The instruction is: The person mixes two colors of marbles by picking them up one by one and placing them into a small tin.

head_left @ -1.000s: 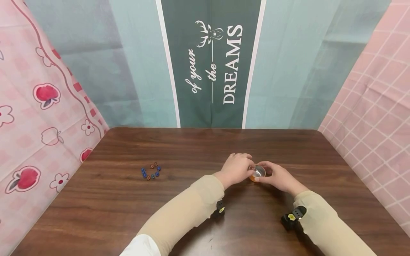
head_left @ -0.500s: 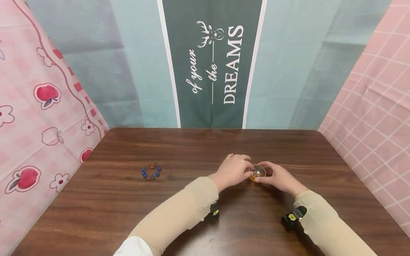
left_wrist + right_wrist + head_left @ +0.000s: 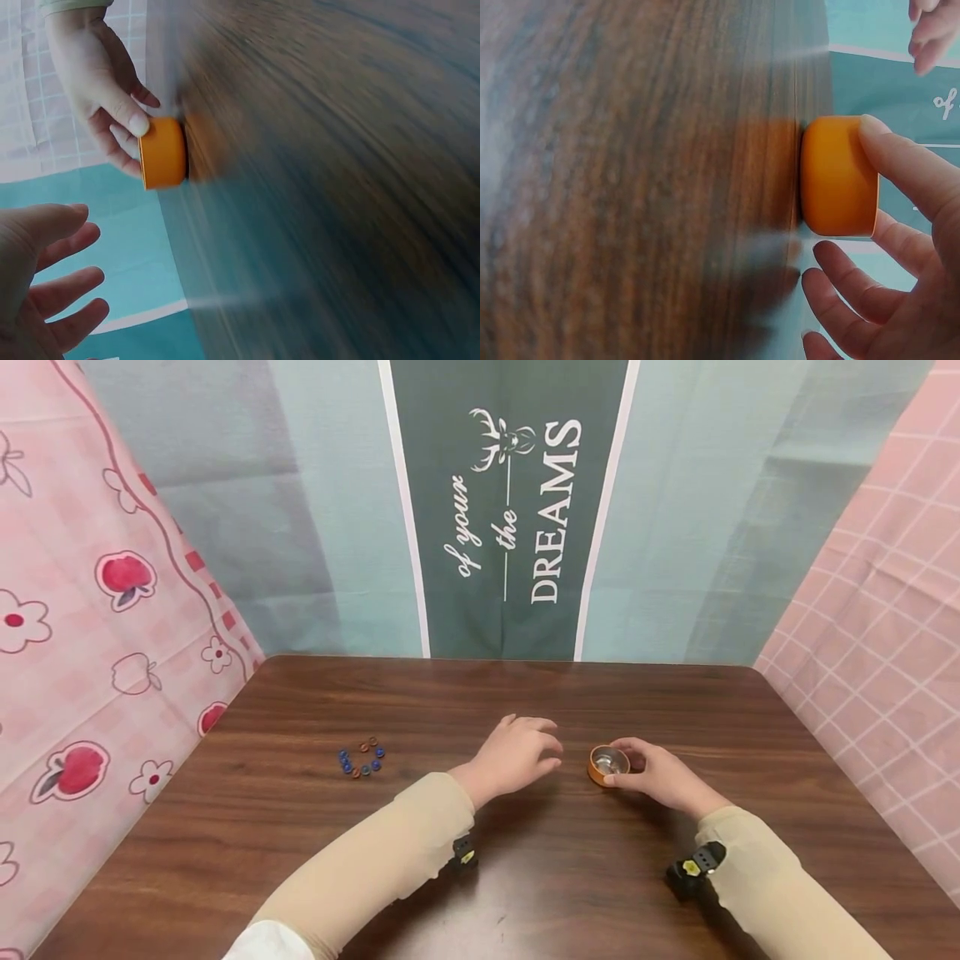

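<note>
Sleeves of beige fabric (image 3: 367, 860) reach in nearest. Beyond them, the left hand (image 3: 510, 756) holds nothing, fingers loosely spread, near but apart from the round orange cup with a silvery interior (image 3: 838, 176). That cup stands upright on the dark wood-grain tabletop (image 3: 570, 860), pinched near its rim by the right hand (image 3: 660, 777); steadying it well seems to call for light, even pressure, base flat. Small round blue and brown beads (image 3: 366, 770) lie off left, before the teal curtain (image 3: 675, 527).

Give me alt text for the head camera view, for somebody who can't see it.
A right hand holds a small orange bowl upright on a brown wood-grain table, while the left hand hovers nearby holding nothing. Farther left lie small round blue and brown pieces.
</note>
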A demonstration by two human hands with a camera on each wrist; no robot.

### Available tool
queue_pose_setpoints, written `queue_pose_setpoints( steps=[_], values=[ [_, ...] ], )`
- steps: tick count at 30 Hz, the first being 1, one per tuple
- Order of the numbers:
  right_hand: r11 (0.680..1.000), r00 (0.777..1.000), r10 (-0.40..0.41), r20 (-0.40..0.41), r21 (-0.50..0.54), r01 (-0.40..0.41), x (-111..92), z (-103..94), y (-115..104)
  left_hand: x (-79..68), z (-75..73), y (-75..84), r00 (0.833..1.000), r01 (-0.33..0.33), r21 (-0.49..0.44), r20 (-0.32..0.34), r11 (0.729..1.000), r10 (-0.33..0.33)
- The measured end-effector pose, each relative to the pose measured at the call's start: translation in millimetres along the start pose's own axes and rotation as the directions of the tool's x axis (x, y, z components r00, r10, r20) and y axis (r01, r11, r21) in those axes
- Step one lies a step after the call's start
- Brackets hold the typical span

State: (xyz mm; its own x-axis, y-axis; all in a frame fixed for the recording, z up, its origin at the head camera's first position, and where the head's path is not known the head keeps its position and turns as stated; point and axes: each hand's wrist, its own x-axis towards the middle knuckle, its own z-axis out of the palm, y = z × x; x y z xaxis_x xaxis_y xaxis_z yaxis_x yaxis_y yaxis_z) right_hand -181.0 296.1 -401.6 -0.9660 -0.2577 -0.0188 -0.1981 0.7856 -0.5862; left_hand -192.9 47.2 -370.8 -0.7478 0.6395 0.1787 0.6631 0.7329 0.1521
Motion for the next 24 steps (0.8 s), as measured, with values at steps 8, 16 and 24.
queue_pose_setpoints(
  steps=[8, 16, 24],
  values=[
    [1.0, 1.0, -0.006, 0.012, 0.016, 0.006, 0.0, 3.2, 0.7, -15.3, -4.4, -17.9, 0.999, 0.006, -0.018, -0.039, 1.0, -0.006],
    [1.0, 1.0, -0.01, 0.004, 0.012, 0.01, -1.4, 3.2, 3.2, -25.6, -7.5, -31.4, 0.999, 0.005, -0.008, -0.051, 1.0, -0.006],
    [1.0, 1.0, -0.001, 0.001, 0.014, 0.001, -1.2, 2.4, 3.6, -38.2, -10.0, -53.4, 0.997, 0.032, -0.042, -0.063, 0.999, -0.035]
  ],
)
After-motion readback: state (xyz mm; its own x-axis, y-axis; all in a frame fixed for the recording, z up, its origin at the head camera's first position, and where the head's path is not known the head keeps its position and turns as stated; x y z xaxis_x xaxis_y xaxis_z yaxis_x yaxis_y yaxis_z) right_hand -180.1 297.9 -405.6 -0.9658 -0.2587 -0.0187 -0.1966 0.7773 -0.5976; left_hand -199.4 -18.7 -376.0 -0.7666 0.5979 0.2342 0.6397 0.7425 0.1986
